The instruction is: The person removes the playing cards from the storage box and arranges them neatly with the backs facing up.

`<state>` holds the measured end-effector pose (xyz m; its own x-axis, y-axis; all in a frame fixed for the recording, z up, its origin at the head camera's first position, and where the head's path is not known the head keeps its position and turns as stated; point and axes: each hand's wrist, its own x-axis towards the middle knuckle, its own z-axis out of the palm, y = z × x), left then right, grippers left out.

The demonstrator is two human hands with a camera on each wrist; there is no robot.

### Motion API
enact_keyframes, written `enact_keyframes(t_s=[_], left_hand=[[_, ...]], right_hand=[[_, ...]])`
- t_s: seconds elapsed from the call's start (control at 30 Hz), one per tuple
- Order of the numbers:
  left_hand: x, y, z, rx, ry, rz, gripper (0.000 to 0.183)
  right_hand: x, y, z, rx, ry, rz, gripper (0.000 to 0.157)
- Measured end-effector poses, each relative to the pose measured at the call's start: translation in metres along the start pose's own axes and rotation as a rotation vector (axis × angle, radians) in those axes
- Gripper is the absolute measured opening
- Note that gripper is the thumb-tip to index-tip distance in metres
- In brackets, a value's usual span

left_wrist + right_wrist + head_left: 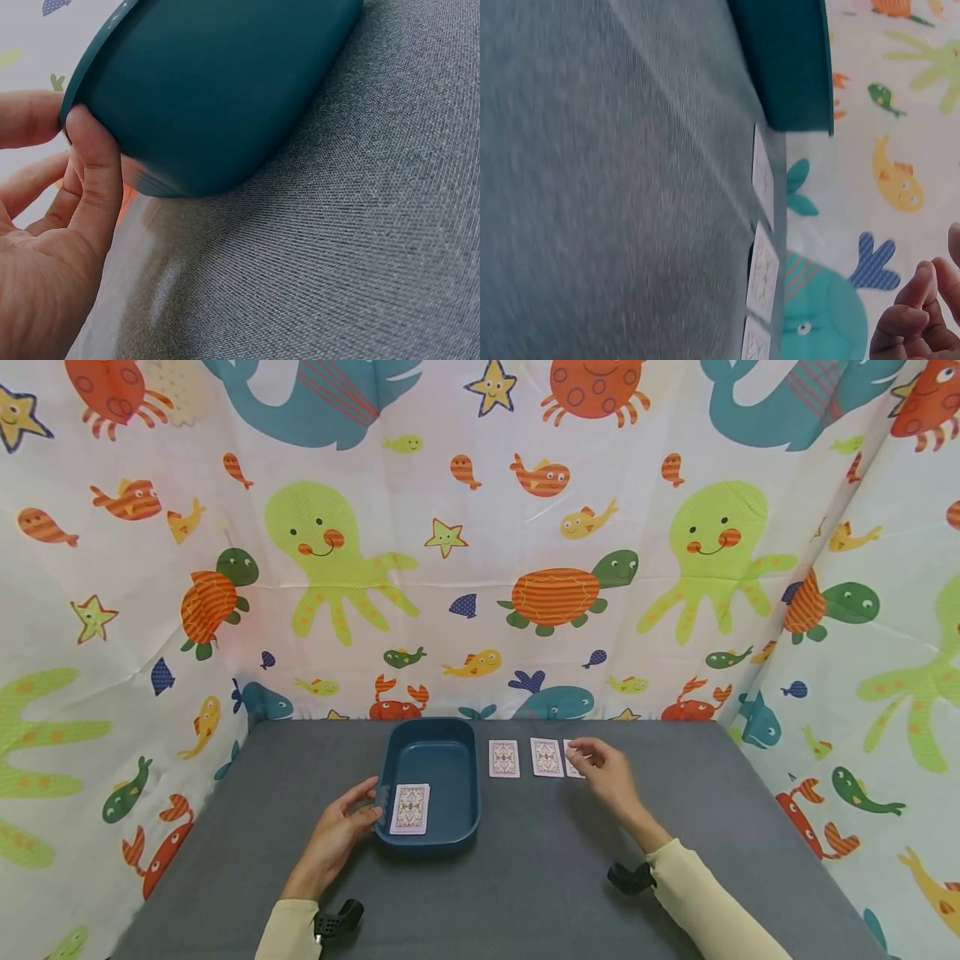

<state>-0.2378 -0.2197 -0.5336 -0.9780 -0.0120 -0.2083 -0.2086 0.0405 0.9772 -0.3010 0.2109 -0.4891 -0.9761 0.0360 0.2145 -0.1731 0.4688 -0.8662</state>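
A dark teal rectangular container (453,768) stands at mid-table, holding a stack of face-down playing cards (410,810) at its near left. My left hand (333,835) pinches the container's left rim; the left wrist view shows the thumb (96,161) against its wall. Right of the container, a playing card (504,759) lies face down, then a second card (547,757) and a third card (572,768), partly hidden by my right hand (611,781). That hand hovers at the third card with loosely bent fingers; the right wrist view shows nothing between them.
A grey cloth-covered table (525,893) lies under everything. A curtain (465,593) printed with sea animals hangs along the back and both sides, right at the table's far edge. Each wrist wears a dark band with a camera.
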Motion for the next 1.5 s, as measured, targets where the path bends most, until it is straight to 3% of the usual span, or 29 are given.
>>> enact_keyframes(t_s=[0.27, 0.7, 0.9, 1.07, 1.5], left_hand=[[-0.001, 0.0, 0.001, -0.017, -0.017, 0.035, 0.057], [-0.001, 0.001, 0.0, -0.005, -0.007, 0.022, 0.057], [0.0, 0.0, 0.0, -0.023, -0.011, 0.032, 0.057], [0.001, 0.0, 0.0, -0.015, -0.012, 0.047, 0.057], [-0.001, 0.002, 0.001, -0.035, -0.005, 0.051, 0.056]], right_hand=[[-0.026, -0.046, 0.001, 0.163, -0.1, 0.002, 0.027], [-0.029, -0.053, 0.036, 0.253, -0.209, -0.001, 0.028], [-0.035, -0.085, 0.039, 0.316, -0.274, 0.043, 0.026], [-0.04, -0.105, 0.047, 0.316, -0.285, 0.016, 0.027], [-0.035, -0.094, 0.092, 0.336, -0.315, -0.047, 0.025]])
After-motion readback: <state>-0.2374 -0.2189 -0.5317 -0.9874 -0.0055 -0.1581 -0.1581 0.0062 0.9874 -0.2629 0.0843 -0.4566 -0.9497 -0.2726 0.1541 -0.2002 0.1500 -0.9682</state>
